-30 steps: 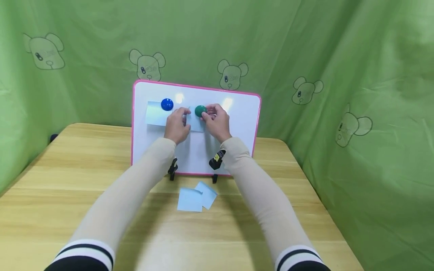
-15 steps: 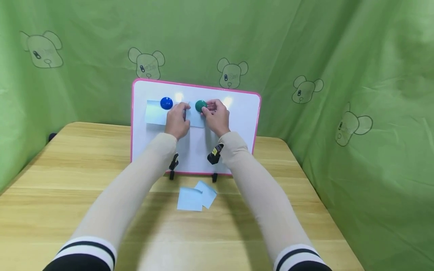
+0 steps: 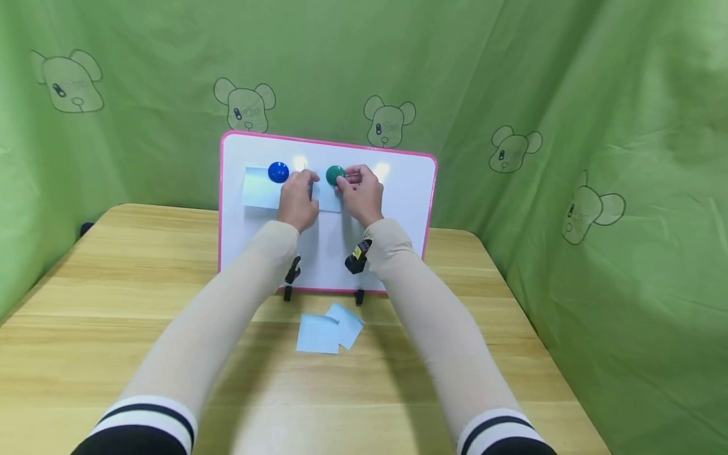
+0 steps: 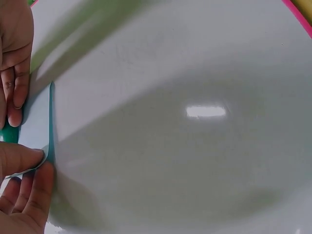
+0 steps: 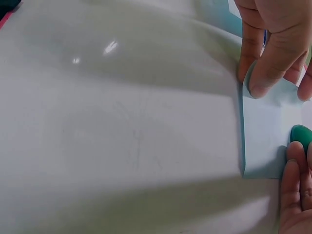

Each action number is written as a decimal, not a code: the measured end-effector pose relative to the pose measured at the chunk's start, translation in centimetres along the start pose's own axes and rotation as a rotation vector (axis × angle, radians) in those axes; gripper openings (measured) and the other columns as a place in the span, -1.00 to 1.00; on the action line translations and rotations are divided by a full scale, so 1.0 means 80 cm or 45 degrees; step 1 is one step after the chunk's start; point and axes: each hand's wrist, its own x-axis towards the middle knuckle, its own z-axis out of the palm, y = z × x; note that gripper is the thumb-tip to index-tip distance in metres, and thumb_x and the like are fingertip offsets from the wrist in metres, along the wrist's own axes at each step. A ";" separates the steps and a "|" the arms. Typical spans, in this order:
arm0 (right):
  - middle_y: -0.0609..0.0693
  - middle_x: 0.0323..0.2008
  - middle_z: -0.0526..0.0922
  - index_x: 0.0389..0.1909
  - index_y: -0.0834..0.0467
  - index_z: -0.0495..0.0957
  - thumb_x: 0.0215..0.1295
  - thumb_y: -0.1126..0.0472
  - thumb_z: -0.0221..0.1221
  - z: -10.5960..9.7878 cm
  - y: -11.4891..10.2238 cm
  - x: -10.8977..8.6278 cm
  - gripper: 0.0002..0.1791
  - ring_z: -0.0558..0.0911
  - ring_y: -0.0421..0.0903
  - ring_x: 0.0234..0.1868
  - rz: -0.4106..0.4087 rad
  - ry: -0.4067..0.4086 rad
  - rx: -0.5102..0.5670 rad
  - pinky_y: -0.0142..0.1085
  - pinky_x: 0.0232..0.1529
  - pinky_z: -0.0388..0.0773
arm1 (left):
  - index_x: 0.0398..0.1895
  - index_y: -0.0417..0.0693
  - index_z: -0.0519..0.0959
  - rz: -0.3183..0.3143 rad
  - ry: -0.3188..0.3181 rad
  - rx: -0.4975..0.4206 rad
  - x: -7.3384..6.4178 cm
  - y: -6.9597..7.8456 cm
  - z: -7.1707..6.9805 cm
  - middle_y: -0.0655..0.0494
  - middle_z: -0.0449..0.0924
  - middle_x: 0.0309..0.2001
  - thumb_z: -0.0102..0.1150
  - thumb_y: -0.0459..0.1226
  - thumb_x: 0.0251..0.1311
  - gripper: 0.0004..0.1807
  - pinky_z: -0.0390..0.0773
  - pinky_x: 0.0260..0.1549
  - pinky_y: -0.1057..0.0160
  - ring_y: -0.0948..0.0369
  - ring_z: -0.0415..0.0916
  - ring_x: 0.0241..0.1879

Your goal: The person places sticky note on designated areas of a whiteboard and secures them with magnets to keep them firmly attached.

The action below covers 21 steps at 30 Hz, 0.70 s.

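On the upright whiteboard (image 3: 409, 189), a light blue sticky note (image 3: 328, 201) lies flat near the middle. My left hand (image 3: 298, 201) pinches this note's edge, the thumb (image 4: 24, 155) in front and fingers behind it in the left wrist view. A round green magnet (image 3: 335, 174) sits over the note's upper part, gripped between the thumb and fingers of my right hand (image 3: 365, 194). In the right wrist view the green magnet (image 5: 300, 134) is partly cut off by the frame edge. To the left, a round blue magnet (image 3: 278, 172) overlaps another blue sticky note (image 3: 260, 188).
Two more light blue sticky notes (image 3: 317, 333) overlap on the wooden table (image 3: 142, 278) in front of the board. Black feet (image 3: 359, 296) support the board's pink lower edge. A green curtain (image 3: 455, 76) with bear drawings hangs behind and beside the table.
Both hands have shifted slightly upward on the board, with the green magnet and the pinched note. The head view has tilted a little. The grips look unchanged.
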 end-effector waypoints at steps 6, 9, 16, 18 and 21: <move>0.09 -0.25 0.64 -0.07 0.26 0.51 0.31 0.27 0.22 0.002 -0.001 0.001 -0.77 0.65 -0.13 -0.30 -0.016 0.018 -0.030 -0.45 -0.26 0.60 | 0.12 -0.15 0.46 -0.028 -0.018 0.013 -0.001 -0.001 0.000 -0.07 0.46 0.05 0.21 -0.49 0.18 -0.58 0.41 0.20 0.20 0.07 0.39 0.12; 0.10 -0.27 0.64 -0.08 0.26 0.51 0.31 0.27 0.22 0.001 -0.003 0.000 -0.78 0.65 -0.11 -0.31 -0.015 0.025 -0.044 -0.43 -0.28 0.61 | 0.12 -0.14 0.46 -0.027 -0.023 0.010 -0.002 0.000 -0.001 -0.06 0.46 0.04 0.21 -0.48 0.18 -0.58 0.42 0.18 0.21 0.08 0.40 0.09; 0.07 -0.29 0.63 -0.10 0.23 0.51 0.30 0.24 0.22 0.000 -0.009 -0.001 -0.79 0.61 -0.11 -0.28 -0.018 0.037 -0.158 -0.37 -0.23 0.58 | 0.12 -0.12 0.46 -0.029 -0.023 0.024 -0.003 0.001 -0.002 -0.04 0.46 0.03 0.21 -0.47 0.19 -0.58 0.41 0.19 0.25 0.09 0.40 0.09; 0.05 -0.29 0.62 -0.10 0.21 0.51 0.30 0.22 0.22 0.000 -0.010 -0.001 -0.79 0.59 -0.12 -0.27 -0.010 0.039 -0.201 -0.35 -0.21 0.56 | 0.12 -0.12 0.46 -0.031 -0.024 0.022 -0.003 0.001 -0.002 -0.04 0.46 0.04 0.21 -0.47 0.19 -0.59 0.40 0.20 0.25 0.09 0.40 0.10; 0.02 -0.33 0.60 -0.10 0.19 0.49 0.30 0.20 0.22 0.000 -0.012 -0.002 -0.77 0.55 -0.12 -0.29 0.003 0.047 -0.257 -0.31 -0.22 0.53 | 0.13 -0.10 0.47 -0.039 -0.029 0.019 -0.003 0.001 -0.002 -0.03 0.46 0.05 0.20 -0.47 0.20 -0.58 0.40 0.20 0.25 0.09 0.40 0.12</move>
